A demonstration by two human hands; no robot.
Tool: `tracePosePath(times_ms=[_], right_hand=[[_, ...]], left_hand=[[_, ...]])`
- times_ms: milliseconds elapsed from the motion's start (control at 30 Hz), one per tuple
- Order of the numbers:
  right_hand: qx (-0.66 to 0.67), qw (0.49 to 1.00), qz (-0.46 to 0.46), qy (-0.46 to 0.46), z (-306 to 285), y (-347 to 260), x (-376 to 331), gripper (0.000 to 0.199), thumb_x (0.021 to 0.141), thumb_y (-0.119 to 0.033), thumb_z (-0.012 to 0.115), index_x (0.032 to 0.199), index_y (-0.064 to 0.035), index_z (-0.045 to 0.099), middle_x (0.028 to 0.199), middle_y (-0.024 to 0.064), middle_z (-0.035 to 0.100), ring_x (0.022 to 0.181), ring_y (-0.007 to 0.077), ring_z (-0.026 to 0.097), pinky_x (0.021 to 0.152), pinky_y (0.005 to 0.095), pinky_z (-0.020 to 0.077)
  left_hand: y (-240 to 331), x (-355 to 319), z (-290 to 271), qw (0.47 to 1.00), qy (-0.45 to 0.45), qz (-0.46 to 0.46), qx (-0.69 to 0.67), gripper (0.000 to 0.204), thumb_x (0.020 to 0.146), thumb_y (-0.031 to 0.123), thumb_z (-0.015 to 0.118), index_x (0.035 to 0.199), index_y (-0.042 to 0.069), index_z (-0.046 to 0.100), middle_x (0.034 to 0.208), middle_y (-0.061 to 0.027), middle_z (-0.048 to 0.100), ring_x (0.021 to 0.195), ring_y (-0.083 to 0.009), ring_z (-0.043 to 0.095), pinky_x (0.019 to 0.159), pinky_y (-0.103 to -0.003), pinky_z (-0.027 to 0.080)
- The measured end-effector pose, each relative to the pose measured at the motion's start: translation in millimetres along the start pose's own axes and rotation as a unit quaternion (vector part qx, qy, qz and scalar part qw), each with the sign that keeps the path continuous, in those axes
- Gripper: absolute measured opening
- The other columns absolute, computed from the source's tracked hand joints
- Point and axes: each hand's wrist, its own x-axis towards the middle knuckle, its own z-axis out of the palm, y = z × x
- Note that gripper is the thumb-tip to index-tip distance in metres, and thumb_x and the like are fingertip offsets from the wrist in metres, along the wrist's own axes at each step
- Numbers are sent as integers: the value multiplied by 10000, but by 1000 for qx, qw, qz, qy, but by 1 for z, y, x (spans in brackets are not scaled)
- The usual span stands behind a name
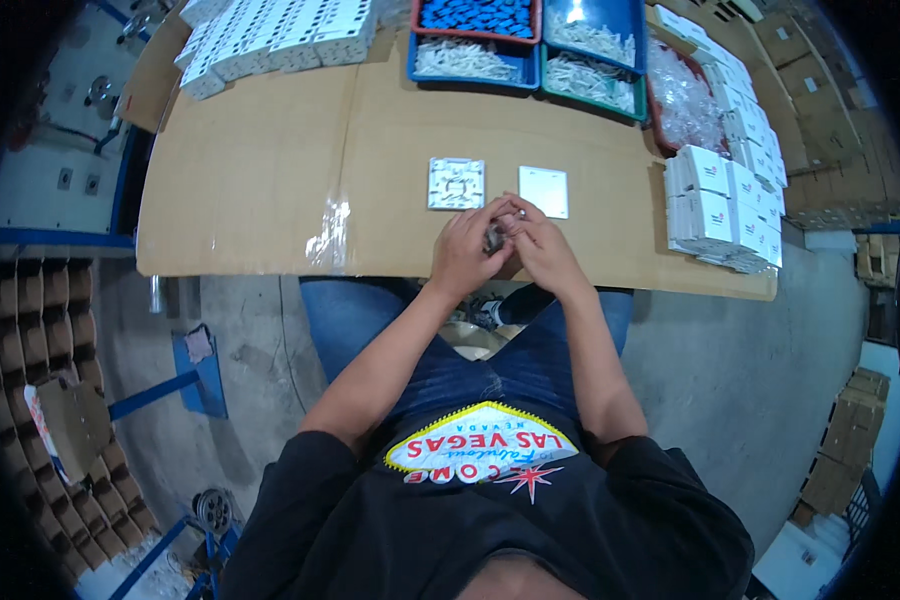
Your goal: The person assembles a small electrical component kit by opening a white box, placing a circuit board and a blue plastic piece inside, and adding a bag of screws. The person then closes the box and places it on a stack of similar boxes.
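Observation:
My left hand [460,254] and my right hand [546,252] meet at the near edge of the table, fingers curled in toward each other. Between them shows part of a small dark grey piece [493,238], mostly covered by the fingers, so its kind is unclear. The left fingers wrap round it; the right fingertips pinch close beside it, and what they grip is hidden. Just beyond the left hand lies a square white frame [457,173] with grey markings and cutouts. A plain white square plate [544,183] lies to its right, beyond the right hand.
Cardboard covers the table [250,170]. Blue trays [530,78] of small white parts, a red tray [538,35] of blue parts and a green tray [642,112] stand at the back. White boxes are stacked at right [712,215] and far left [280,35]. Clear bags [685,95] fill another bin.

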Motion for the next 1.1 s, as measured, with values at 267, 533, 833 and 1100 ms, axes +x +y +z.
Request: tracePosePath(times_ms=[267, 533, 833, 1100], right_hand=[[-32, 991, 57, 118, -70, 12, 43, 298, 1046, -261, 615, 1124, 1, 734, 973, 121, 771, 885, 217, 713, 819, 347, 560], [-205, 946, -11, 251, -162, 59, 151, 202, 942, -181, 698, 1055, -20, 743, 962, 167, 763, 878, 299, 748, 783, 385, 574], [-382, 908, 49, 165, -171, 90, 245, 171, 886, -151, 634, 956, -102, 782, 1007, 197, 743, 947, 400, 711, 824, 502, 563], [-346, 911, -25, 223, -177, 96, 243, 139, 858, -154, 701, 946, -61, 754, 943, 202, 738, 926, 407, 705, 837, 493, 558]], left_hand=[[4, 3, 1, 999, -24, -28, 0, 611, 816, 138, 803, 1372, 19, 580, 1148, -120, 726, 1013, -283, 690, 907, -392, 551], [9, 6, 2, 998, -34, -45, 4, 584, 814, 142, 808, 1342, 9, 594, 1091, -127, 729, 942, -266, 699, 873, -385, 558], [7, 4, 3, 997, -43, -56, 22, 582, 817, 146, 810, 1341, 12, 595, 1073, -130, 731, 925, -257, 709, 847, -391, 565], [6, 6, 5, 999, -25, -38, 25, 556, 817, 184, 807, 1315, 34, 609, 1079, -105, 731, 912, -258, 704, 834, -392, 558]])
